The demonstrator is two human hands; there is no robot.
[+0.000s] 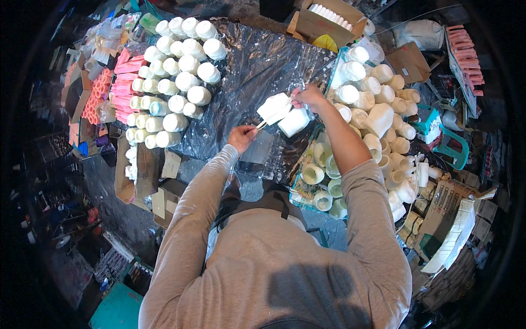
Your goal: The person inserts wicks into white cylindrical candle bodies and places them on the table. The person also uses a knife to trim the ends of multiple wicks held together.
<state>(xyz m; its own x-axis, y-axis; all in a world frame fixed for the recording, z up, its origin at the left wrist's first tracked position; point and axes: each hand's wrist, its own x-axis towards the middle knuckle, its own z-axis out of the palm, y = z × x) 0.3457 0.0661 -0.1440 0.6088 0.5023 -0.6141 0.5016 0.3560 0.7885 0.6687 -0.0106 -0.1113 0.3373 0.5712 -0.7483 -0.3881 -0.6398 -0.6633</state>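
Over the table's near part, my left hand [243, 138] pinches a thin, light stick [262, 125]. Beyond the stick's upper end is a flat-sided white piece [274, 107]; I cannot tell whether the two are joined. My right hand [310, 97] reaches in from the right, its fingers closed at the far right edge of that piece. What lies between those fingertips is too small to make out. Just below the right hand, a white cup-shaped piece [294, 122] lies tilted, close beside the flat-sided one.
Black plastic sheeting [241, 66], spattered white, covers the table. Rows of white jar-shaped pieces [187, 81] stand on the left beside pink pieces [126, 68]. More cream-coloured hollow pieces [379, 119] are heaped at right. An open cardboard box [307, 24] with white pieces stands at the back.
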